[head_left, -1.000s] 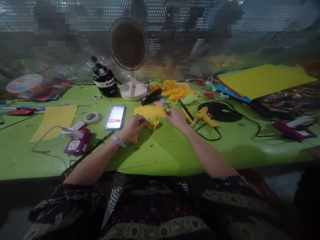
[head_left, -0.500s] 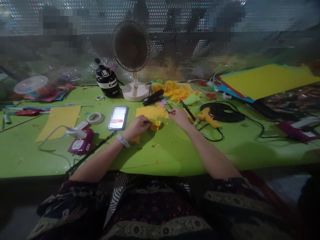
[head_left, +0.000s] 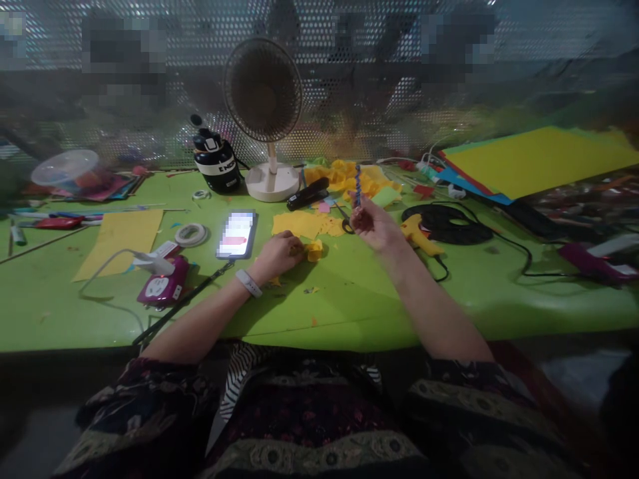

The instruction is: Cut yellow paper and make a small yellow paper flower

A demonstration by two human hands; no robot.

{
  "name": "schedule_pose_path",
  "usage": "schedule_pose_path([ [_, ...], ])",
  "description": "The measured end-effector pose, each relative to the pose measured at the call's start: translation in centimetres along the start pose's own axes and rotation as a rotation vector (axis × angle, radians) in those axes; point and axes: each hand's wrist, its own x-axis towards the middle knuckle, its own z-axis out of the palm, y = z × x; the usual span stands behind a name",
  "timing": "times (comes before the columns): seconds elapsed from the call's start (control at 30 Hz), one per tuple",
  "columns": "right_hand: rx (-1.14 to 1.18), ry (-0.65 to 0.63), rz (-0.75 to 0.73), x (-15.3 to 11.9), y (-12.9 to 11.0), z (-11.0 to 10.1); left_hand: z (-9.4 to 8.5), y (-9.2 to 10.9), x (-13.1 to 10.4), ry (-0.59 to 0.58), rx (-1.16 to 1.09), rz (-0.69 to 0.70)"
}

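My right hand [head_left: 375, 225] is raised over the green table [head_left: 349, 306], its fingers closed around a thin blue spiral-patterned stick [head_left: 358, 181] that points upward. My left hand [head_left: 280, 255] rests low on the table with fingers curled, pinching the edge of a small curled yellow paper piece [head_left: 314, 250]. Just beyond both hands lie a torn yellow paper sheet [head_left: 297, 224] and scraps. Scissors [head_left: 348, 225] with dark handles lie left of my right hand. A yellow glue gun [head_left: 422, 236] sits to the right of that hand, partly hidden behind it.
A lit phone [head_left: 236, 234], a tape roll [head_left: 190, 234] and a purple power adapter [head_left: 164, 283] lie left. Behind stand a fan [head_left: 272, 181], a black bottle [head_left: 216, 166], a stapler [head_left: 308, 193] and crumpled yellow paper [head_left: 344, 176]. A black cable coil [head_left: 446, 224] lies right.
My right hand has lifted and shifted slightly right, bringing the blue stick upright and uncovering the scissors' handles. My left hand stays nearly in place by the yellow paper piece.
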Motion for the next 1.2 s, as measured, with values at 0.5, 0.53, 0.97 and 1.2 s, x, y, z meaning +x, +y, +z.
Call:
schedule_pose_path([
  [0.5,-0.361,-0.249,0.132,-3.6,2.0,2.6,-1.5,-1.9,-0.3,0.242,-0.434,0.087],
  [0.53,-0.421,-0.240,0.134,-3.7,2.1,2.8,-1.5,-1.7,-0.3,0.242,-0.459,0.094],
  [0.97,-0.666,-0.269,-0.076,-4.2,3.4,2.8,-1.7,0.1,-1.0,0.069,-0.961,-0.138],
  [1.2,-0.629,-0.290,-0.071,-4.5,3.5,3.1,-1.7,0.3,-1.0,0.044,-1.001,-0.141],
])
